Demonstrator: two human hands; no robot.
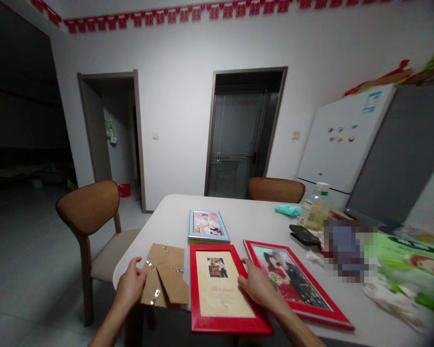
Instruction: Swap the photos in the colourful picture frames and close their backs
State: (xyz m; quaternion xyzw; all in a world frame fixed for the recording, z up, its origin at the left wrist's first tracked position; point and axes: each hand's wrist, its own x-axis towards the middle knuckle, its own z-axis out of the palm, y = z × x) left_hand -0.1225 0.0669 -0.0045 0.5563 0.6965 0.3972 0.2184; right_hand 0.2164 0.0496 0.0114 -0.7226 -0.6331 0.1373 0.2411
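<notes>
My left hand [130, 283] is closed at the left edge of a brown picture-frame backing board [152, 279], which has metal clips and a fold-out stand flap. My right hand [256, 284] grips the right side of a red picture frame [196, 289]. A cream insert sheet with a small printed photo shows inside it. The backing board lies just left of this frame. Partly behind my right forearm is a second red frame [300, 284] with a photo of two people. Beyond the held frame lies a light blue frame [191, 226], stacked on something green-edged.
The white table [238, 217] also bears a bottle [314, 209], a black wallet-like item [304, 235], a teal packet [288, 210] and a green package [412, 260] on the right. Wooden chairs stand left [90, 207] and behind [277, 190]. A fridge [342, 144] is at the right.
</notes>
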